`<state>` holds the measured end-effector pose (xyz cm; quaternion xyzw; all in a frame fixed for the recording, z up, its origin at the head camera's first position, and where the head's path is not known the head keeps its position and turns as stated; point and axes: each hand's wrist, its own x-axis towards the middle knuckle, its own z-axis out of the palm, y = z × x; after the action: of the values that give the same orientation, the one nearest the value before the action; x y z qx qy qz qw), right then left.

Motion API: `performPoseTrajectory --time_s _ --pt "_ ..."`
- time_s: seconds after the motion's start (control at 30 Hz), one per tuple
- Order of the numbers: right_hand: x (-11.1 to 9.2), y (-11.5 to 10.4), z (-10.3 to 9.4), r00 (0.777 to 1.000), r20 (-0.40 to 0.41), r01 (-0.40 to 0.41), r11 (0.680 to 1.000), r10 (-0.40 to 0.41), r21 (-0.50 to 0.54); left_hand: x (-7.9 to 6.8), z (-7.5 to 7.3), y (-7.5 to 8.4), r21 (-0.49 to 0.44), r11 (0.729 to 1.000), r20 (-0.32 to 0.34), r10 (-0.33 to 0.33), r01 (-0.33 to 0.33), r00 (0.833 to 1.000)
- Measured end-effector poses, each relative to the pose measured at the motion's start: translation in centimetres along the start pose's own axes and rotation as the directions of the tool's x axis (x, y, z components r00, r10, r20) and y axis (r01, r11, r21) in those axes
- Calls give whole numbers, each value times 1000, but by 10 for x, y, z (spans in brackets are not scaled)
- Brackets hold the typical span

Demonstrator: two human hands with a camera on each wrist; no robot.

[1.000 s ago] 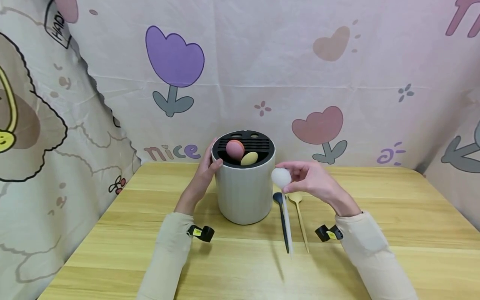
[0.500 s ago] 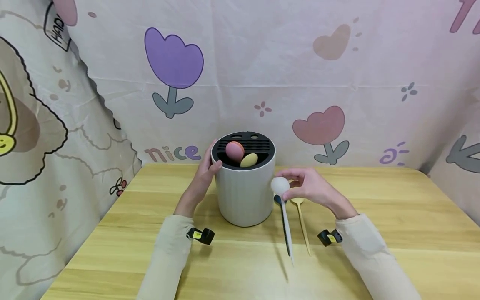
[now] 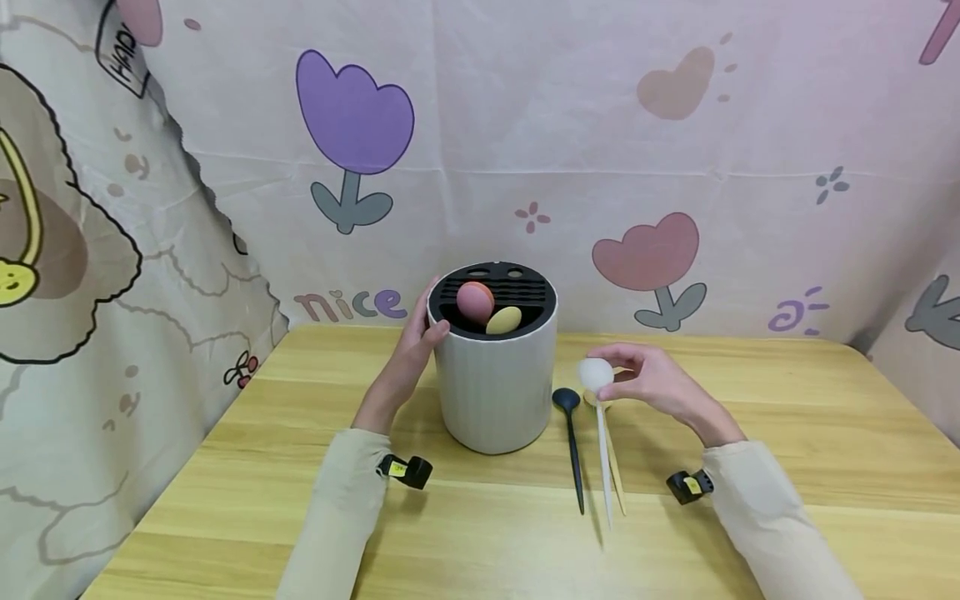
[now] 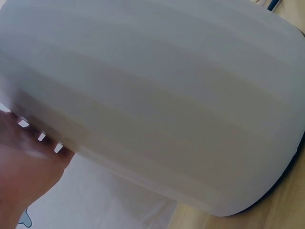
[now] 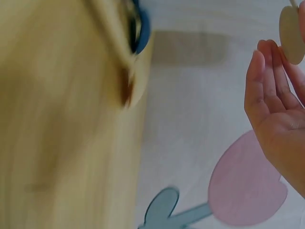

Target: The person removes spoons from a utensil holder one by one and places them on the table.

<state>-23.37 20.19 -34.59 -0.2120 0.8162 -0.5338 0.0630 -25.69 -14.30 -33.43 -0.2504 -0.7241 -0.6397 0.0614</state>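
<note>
My left hand (image 3: pixel 411 358) grips the left side of a white ribbed utensil holder (image 3: pixel 495 392), thumb at the rim. In the left wrist view the holder's wall (image 4: pixel 157 95) hides most of the fingers. A pink rounded head (image 3: pixel 475 302) and a yellow one (image 3: pixel 503 321) stick out of the holder's black slotted top. To its right, my right hand (image 3: pixel 667 390) pinches a white spoon (image 3: pixel 596 374) near its bowl, handle pointing down. Under this spoon, a yellow spoon (image 3: pixel 617 479) lies partly hidden on the table, beside a dark spoon (image 3: pixel 573 450).
The wooden table (image 3: pixel 225 500) runs back to a hanging cloth (image 3: pixel 487 125) printed with flowers, close behind the holder. A small black camera (image 3: pixel 690 486) sits at the right wrist, another camera (image 3: pixel 407 471) at the left.
My right hand has carried the white spoon down and then right, away from the holder. It now overlaps the yellow spoon, and the dark spoon shows fully. My left hand stays on the holder.
</note>
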Motion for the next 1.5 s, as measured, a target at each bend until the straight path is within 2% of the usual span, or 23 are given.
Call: performPoseTrajectory --time_s 0.27,0.67,1.0,1.2,1.5 --pt "-9 20 -17 999 -37 -34 997 31 -66 1 1 -1 4 1000 -1 -3 3 1000" --pt "-10 26 -21 998 36 -50 994 54 -95 2 2 -5 20 1000 -3 15 -15 1000" --pt "-9 32 -27 995 54 -81 993 86 -87 0 -1 -6 -1 1000 -6 20 -20 1000" --pt "-9 30 -31 994 54 -84 991 90 -102 2 -2 -3 -7 1000 -5 17 -17 1000" --pt "-6 14 -28 998 21 -54 979 60 -199 5 -1 -3 -14 1000 -11 20 -20 1000"
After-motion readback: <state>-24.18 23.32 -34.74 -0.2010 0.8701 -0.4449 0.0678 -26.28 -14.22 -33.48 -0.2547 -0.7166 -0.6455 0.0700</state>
